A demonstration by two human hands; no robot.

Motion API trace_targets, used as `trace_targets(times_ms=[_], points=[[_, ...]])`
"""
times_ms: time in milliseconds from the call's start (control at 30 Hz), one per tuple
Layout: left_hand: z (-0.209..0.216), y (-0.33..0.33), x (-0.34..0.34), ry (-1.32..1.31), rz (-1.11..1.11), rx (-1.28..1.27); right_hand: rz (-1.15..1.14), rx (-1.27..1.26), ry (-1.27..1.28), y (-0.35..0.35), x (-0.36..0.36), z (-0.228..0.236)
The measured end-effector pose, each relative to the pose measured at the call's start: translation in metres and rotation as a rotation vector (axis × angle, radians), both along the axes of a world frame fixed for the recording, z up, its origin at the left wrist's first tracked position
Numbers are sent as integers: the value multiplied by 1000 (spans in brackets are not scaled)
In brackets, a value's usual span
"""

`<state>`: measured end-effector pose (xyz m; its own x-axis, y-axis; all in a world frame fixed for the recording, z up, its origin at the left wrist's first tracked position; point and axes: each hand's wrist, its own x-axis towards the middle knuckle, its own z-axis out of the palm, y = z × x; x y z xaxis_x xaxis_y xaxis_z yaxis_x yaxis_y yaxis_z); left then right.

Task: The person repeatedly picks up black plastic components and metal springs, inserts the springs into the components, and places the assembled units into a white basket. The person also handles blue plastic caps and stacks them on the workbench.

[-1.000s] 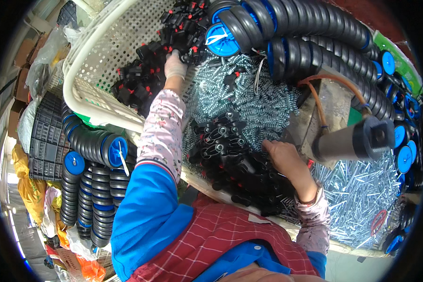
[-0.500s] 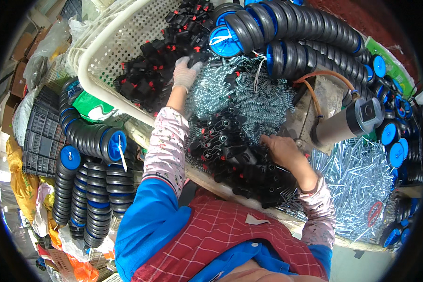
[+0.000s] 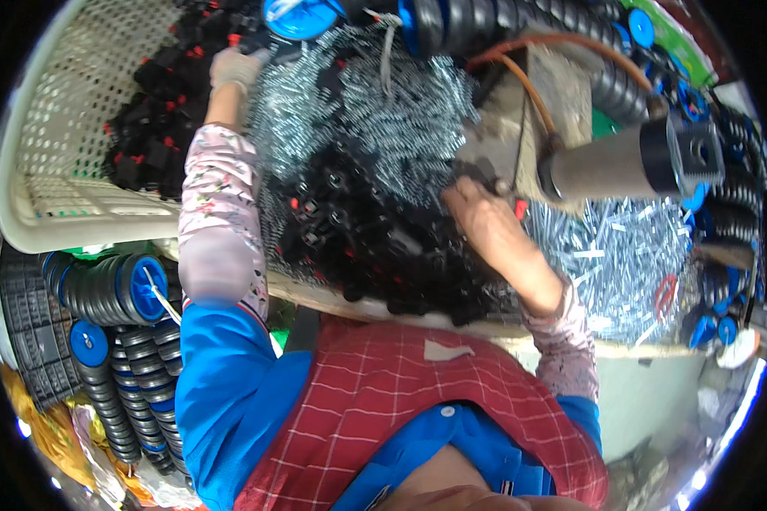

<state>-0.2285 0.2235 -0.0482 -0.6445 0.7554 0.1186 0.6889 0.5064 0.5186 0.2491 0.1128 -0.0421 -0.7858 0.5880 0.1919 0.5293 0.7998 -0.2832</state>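
My left hand [image 3: 237, 70], in a pale glove, hovers at the far left between black plastic parts with red tabs [image 3: 153, 157] and a heap of small metal springs [image 3: 294, 98]. Motion blurs its fingers, so its grip is unclear. My bare right hand [image 3: 490, 220] has its fingers curled and pressed together beside a metal fixture [image 3: 520, 128]. What those fingers hold is hidden. Between my arms lies a pile of glossy black plastic parts [image 3: 375, 238]. A grey cylinder [image 3: 614, 162] on the fixture stands right of my right hand.
A white perforated basket [image 3: 38, 204] stands at the left. Loose metal pins [image 3: 609, 264] cover the bench at right. An orange hose [image 3: 533, 89] loops over the fixture. Stacked black rings with blue discs [image 3: 111, 285] stand left, with more at the far side and right.
The whole view has shifted, so bench and basket appear farther left and higher. Both hands stay in about the same places among the parts; the left one is blurred.
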Motion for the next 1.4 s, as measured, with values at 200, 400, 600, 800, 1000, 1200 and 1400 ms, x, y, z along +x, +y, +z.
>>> trace_targets(times_ms=[200, 400, 600, 800, 1000, 1200, 1400], points=[[90, -83, 90, -341, -163, 691, -137, -99, 184, -6, 12, 12], [95, -190, 202, -1247, -512, 894, -308, -877, 731, -16, 20, 9], [61, -237, 262, -1881, -539, 701, -124, -1290, 1071, -25, 21, 29], [66, -242, 291, -2031, -453, 674, -140, -1063, 1167, -57, 18, 73], [73, -248, 315, -2024, -315, 662, -137, -228, 763, -60, 20, 72], [75, -255, 326, -1952, -373, 717, -195, -291, 754, -69, 18, 71], [68, -265, 334, -1894, -472, 618, -163, 103, 671, -61, 16, 63]])
